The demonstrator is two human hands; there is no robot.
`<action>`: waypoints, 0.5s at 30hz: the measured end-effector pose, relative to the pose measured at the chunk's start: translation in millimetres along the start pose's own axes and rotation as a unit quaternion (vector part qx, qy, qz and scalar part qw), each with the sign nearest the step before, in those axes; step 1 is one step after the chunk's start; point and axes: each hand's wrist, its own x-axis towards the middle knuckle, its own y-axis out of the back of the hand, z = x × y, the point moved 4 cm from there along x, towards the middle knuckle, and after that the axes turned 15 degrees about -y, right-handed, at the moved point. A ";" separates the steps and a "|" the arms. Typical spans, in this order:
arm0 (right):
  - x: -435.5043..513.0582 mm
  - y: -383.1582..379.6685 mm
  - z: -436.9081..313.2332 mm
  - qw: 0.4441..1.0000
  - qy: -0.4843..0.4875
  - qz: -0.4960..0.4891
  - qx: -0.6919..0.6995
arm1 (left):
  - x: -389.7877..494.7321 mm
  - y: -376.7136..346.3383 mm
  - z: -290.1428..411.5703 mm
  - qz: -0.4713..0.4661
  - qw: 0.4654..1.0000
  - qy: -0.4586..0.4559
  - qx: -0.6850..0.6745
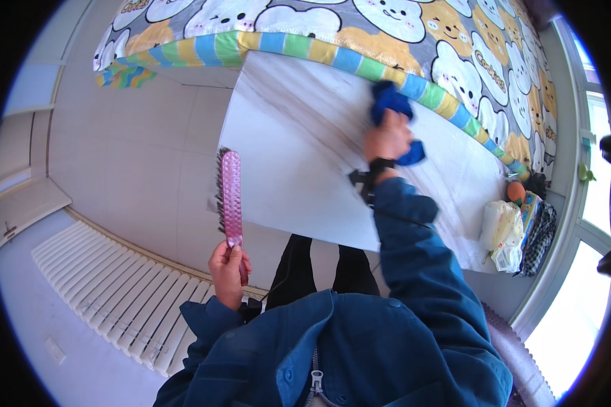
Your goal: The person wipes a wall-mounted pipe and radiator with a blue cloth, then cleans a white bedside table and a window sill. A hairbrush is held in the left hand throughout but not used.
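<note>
My left hand [228, 272] grips the handle of a pink bed brush [231, 196] with dark bristles. The brush stands upright in the picture, its bristles facing left, beside the left edge of a white marble-patterned board [295, 173]. My right hand [389, 136], slightly blurred, is on a blue cloth [389, 102] over the board, close to the striped hem of a bear-print blanket [453, 71]. Part of the cloth sticks out below the hand, and the palm side is hidden.
A white plastic bag [503, 231], an orange round object [516, 193] and a checkered cloth [537, 244] lie at the right end of the board. A white radiator [127, 290] runs along the lower left wall. Windows are on the right.
</note>
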 end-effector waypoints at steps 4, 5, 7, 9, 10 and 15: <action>-94.0 -4.9 -112.5 0.967 0.207 -0.108 0.105 | -2.4 3.2 3.8 0.005 1.000 0.008 -0.010; -112.7 -2.2 -124.6 0.938 0.297 -0.113 0.137 | -3.7 3.3 5.2 0.003 1.000 0.002 -0.011; -113.9 -1.2 -116.0 0.916 0.336 -0.141 0.166 | -3.5 7.4 8.4 -0.001 1.000 -0.004 -0.012; -92.5 -0.7 -87.0 0.910 0.344 -0.146 0.180 | -5.3 12.9 7.5 0.002 1.000 -0.003 -0.022; -71.7 -1.5 -67.7 0.937 0.290 -0.123 0.152 | -5.4 16.1 4.5 0.010 0.999 0.005 -0.031; -7.1 17.5 -2.9 0.998 0.018 0.054 0.034 | -7.2 34.8 -13.7 0.035 0.997 0.006 -0.067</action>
